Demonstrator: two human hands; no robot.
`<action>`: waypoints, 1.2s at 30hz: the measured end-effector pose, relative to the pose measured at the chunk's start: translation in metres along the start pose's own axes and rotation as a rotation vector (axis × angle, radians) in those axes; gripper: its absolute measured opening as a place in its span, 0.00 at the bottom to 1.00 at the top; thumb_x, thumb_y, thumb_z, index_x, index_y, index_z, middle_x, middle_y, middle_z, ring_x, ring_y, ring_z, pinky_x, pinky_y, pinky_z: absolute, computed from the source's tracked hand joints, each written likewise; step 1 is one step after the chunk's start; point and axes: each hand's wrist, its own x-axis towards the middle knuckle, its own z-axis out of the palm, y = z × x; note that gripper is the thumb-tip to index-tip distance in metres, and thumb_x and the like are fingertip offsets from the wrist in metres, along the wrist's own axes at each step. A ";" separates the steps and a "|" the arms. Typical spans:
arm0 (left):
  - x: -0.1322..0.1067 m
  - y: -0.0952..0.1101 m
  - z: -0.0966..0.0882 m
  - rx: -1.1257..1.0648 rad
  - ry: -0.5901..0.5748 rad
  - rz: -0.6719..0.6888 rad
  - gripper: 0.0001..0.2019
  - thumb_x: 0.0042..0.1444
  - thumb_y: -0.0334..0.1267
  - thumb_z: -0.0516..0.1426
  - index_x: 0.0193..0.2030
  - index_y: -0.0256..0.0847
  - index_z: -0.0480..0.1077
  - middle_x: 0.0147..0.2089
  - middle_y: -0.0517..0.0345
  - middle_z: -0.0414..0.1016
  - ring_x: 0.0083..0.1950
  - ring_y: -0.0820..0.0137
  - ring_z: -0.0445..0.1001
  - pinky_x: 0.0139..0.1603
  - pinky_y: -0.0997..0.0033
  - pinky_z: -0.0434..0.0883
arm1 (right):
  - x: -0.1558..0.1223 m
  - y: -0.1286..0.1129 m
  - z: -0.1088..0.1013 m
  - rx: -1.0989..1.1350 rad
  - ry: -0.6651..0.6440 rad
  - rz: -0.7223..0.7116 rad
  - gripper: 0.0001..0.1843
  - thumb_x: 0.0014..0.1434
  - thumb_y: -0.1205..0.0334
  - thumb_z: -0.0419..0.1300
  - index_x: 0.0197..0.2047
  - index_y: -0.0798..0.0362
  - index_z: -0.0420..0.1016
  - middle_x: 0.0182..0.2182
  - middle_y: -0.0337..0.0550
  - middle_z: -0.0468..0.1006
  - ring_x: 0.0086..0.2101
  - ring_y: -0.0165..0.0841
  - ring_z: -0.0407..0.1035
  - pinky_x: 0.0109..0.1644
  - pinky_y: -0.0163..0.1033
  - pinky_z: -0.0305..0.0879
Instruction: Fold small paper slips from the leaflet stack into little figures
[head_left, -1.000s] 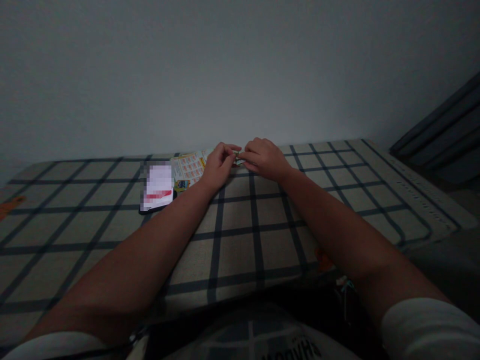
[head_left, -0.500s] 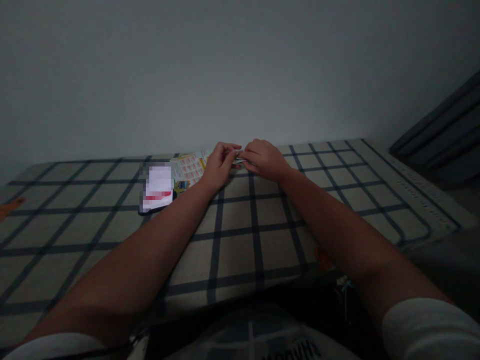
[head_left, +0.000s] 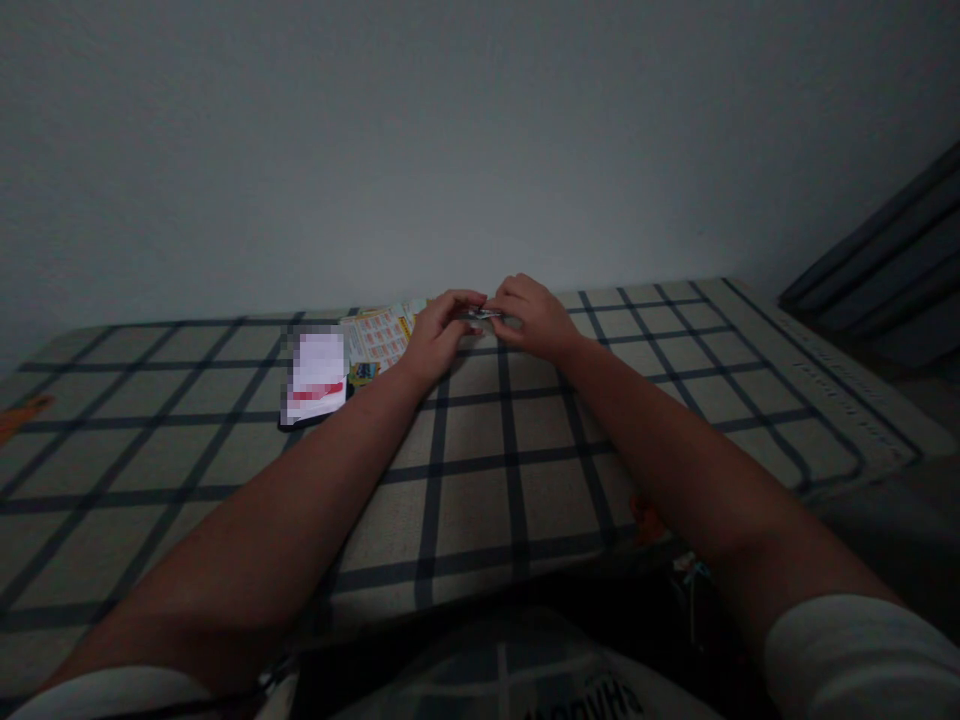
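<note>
Close to the far edge of the cloth, my left hand (head_left: 441, 335) and my right hand (head_left: 534, 318) meet around a small, thin, pale piece (head_left: 484, 313) that looks like folded paper; its exact kind is too small and dark to tell. My right thumb and fingers pinch its right end. Its left end lies among my left fingers, whose thumb sits lower, a little apart from the forefinger. Partly behind my left wrist lies a printed sheet (head_left: 379, 338) with rows of orange boxes and a yellow strip.
A phone with a bright, blurred screen (head_left: 316, 375) lies left of the sheet. Beneath everything is a checked cloth (head_left: 472, 490) with dark blue lines. A grey wall (head_left: 480, 150) rises behind it. Dark folded fabric (head_left: 892, 260) hangs at the right.
My left thumb has moved down, away from the forefinger, and more of the pale piece shows between my hands. The phone and printed sheet stay in place.
</note>
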 end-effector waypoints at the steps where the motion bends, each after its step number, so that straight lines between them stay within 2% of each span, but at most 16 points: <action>1: 0.001 -0.002 0.000 0.030 -0.007 0.019 0.18 0.53 0.32 0.56 0.50 0.45 0.75 0.53 0.52 0.79 0.56 0.60 0.77 0.50 0.59 0.80 | 0.000 0.001 0.000 0.025 0.010 0.025 0.11 0.66 0.65 0.57 0.47 0.54 0.80 0.39 0.48 0.75 0.42 0.40 0.65 0.49 0.45 0.61; 4: 0.002 -0.008 0.001 0.111 0.017 0.058 0.17 0.53 0.36 0.61 0.51 0.45 0.76 0.52 0.51 0.80 0.55 0.59 0.77 0.54 0.57 0.79 | 0.000 0.002 0.000 0.116 0.035 0.108 0.10 0.66 0.63 0.57 0.45 0.54 0.79 0.37 0.47 0.74 0.41 0.39 0.66 0.48 0.45 0.62; 8: 0.003 -0.009 0.003 0.107 0.044 -0.003 0.18 0.60 0.51 0.62 0.52 0.44 0.77 0.49 0.50 0.81 0.47 0.63 0.80 0.44 0.64 0.80 | 0.001 0.001 0.001 0.304 0.070 0.242 0.12 0.68 0.57 0.57 0.43 0.54 0.78 0.33 0.43 0.74 0.36 0.35 0.67 0.44 0.41 0.64; 11: 0.003 -0.009 0.003 0.096 0.035 -0.051 0.21 0.62 0.56 0.61 0.51 0.42 0.78 0.47 0.51 0.82 0.40 0.66 0.81 0.42 0.65 0.80 | 0.002 0.000 0.001 0.439 0.051 0.336 0.15 0.66 0.52 0.59 0.42 0.54 0.80 0.34 0.43 0.76 0.35 0.33 0.68 0.40 0.39 0.63; 14: 0.003 -0.008 0.002 0.122 0.047 -0.051 0.21 0.61 0.56 0.62 0.49 0.42 0.80 0.47 0.51 0.84 0.39 0.66 0.81 0.42 0.65 0.80 | 0.003 -0.001 0.000 0.508 0.036 0.403 0.16 0.63 0.49 0.62 0.39 0.54 0.80 0.34 0.43 0.77 0.35 0.32 0.68 0.39 0.38 0.63; 19: 0.003 0.002 0.004 0.155 0.044 -0.044 0.20 0.60 0.55 0.63 0.47 0.41 0.82 0.41 0.52 0.84 0.33 0.69 0.80 0.36 0.69 0.78 | 0.005 -0.002 -0.002 0.654 0.040 0.544 0.15 0.57 0.50 0.65 0.34 0.55 0.79 0.31 0.41 0.77 0.33 0.32 0.68 0.38 0.38 0.62; 24: 0.005 0.007 0.006 0.022 0.117 -0.138 0.24 0.56 0.56 0.66 0.53 0.41 0.81 0.44 0.51 0.85 0.34 0.67 0.81 0.37 0.66 0.81 | 0.007 -0.001 -0.005 0.818 0.102 0.672 0.13 0.54 0.51 0.68 0.31 0.53 0.79 0.30 0.39 0.79 0.34 0.32 0.69 0.42 0.39 0.64; 29: 0.007 0.006 0.006 -0.071 0.121 -0.193 0.22 0.54 0.56 0.68 0.46 0.39 0.83 0.40 0.52 0.85 0.36 0.66 0.81 0.40 0.64 0.81 | 0.006 0.000 0.000 0.919 0.148 0.784 0.10 0.52 0.55 0.69 0.31 0.53 0.80 0.30 0.39 0.79 0.33 0.32 0.70 0.41 0.38 0.67; 36: 0.007 0.008 0.004 -0.057 0.139 -0.219 0.20 0.55 0.54 0.68 0.42 0.39 0.83 0.34 0.54 0.83 0.33 0.67 0.80 0.40 0.65 0.80 | 0.005 0.002 0.005 1.136 0.149 0.889 0.12 0.50 0.55 0.72 0.34 0.53 0.80 0.32 0.39 0.81 0.34 0.30 0.73 0.42 0.37 0.71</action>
